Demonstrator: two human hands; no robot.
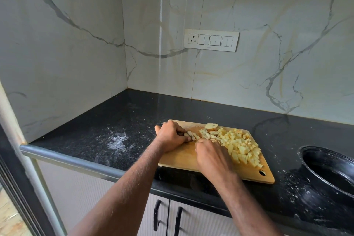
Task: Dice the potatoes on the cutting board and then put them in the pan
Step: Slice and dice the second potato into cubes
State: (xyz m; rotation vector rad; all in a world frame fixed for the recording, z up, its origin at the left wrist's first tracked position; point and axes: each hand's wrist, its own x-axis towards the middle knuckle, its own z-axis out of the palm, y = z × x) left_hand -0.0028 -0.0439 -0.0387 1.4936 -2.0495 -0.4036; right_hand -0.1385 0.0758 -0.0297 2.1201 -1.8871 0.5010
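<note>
Wooden cutting board (183,156) carries one diced potato heap (240,146); left hand (172,136) grips potato strips (193,135), right hand (212,156) fingers curled, grip hidden; one pan (329,166) right.

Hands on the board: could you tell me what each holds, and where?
Left hand grips potato strips at their left ends. Right hand is curled; any knife is hidden.

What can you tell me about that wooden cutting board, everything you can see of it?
The cutting board looks like pale wood, rectangular with rounded corners and a hanging hole in its near right corner. It lies flat on the black countertop, set at an angle, left of the dark pan. Diced potato covers its right part, with uncut slices at the far edge. Both hands work over its middle.
</note>
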